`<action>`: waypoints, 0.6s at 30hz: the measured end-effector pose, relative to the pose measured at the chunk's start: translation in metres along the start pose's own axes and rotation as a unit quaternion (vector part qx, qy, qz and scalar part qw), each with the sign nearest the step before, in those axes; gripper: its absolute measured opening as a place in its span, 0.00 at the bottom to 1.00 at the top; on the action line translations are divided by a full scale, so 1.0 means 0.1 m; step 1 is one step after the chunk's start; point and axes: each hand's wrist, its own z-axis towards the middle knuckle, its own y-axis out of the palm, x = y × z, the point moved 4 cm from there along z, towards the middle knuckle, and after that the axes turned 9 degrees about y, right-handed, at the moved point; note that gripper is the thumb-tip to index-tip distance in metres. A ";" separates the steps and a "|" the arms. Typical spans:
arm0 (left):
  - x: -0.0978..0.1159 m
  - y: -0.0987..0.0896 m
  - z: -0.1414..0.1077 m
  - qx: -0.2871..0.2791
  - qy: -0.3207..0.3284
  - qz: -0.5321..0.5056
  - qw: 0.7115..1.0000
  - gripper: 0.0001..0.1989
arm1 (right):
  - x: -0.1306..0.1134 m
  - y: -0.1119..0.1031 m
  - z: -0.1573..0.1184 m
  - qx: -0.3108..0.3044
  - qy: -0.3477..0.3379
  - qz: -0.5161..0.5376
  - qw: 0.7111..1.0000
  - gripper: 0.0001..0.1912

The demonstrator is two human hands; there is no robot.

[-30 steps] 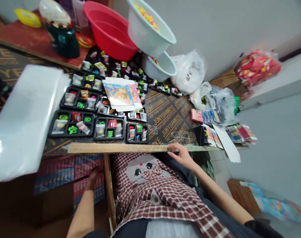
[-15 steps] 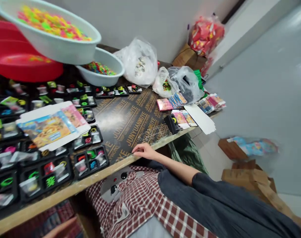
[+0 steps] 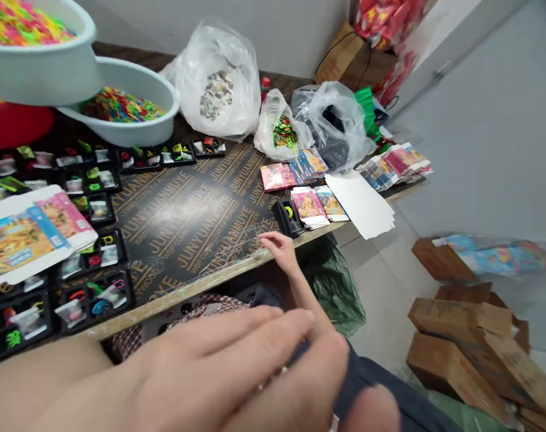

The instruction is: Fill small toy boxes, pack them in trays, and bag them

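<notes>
Close to the camera, my left hand (image 3: 228,372) fills the lower middle, its fingers stretched out side by side and the thumb at lower right. No held thing shows in it. My right hand (image 3: 279,247) is at the table's front edge, fingers loosely bent and slightly apart, fingertips at the edge. Nothing shows in it. Nearest to it stand a small black tray (image 3: 287,217) with a yellow-green piece and pink printed cartons (image 3: 309,207). Loose clear strands (image 3: 228,252) lie on the tabletop beside the fingertips.
Black compartment trays (image 3: 93,300) with small toys and packets cover the left, with flat printed cartons (image 3: 34,231) on top. Behind are a basin (image 3: 133,129) of colourful pieces and plastic bags (image 3: 219,90). White cards (image 3: 360,204) overhang the right edge. Cardboard boxes (image 3: 462,360) stand on the floor.
My left hand has come up from the lower left into the foreground. My right hand has slid rightward along the table edge. The view has swung to the right.
</notes>
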 end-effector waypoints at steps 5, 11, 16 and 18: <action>0.00 0.58 0.36 -0.039 -0.017 -0.003 0.999 0.18 | 0.30 -0.57 -0.02 0.115 0.022 0.060 0.991 0.16; -0.82 0.53 0.79 -0.083 -0.054 0.053 0.994 0.17 | 0.34 -0.96 -0.07 0.177 0.021 0.080 0.981 0.12; -0.89 0.27 0.91 -0.102 -0.094 0.040 0.990 0.21 | 0.39 -1.24 -0.06 0.199 0.020 0.064 0.978 0.11; -0.62 0.08 0.99 -0.084 -0.137 0.048 0.986 0.23 | 0.46 -1.42 0.01 0.213 0.028 0.066 0.974 0.13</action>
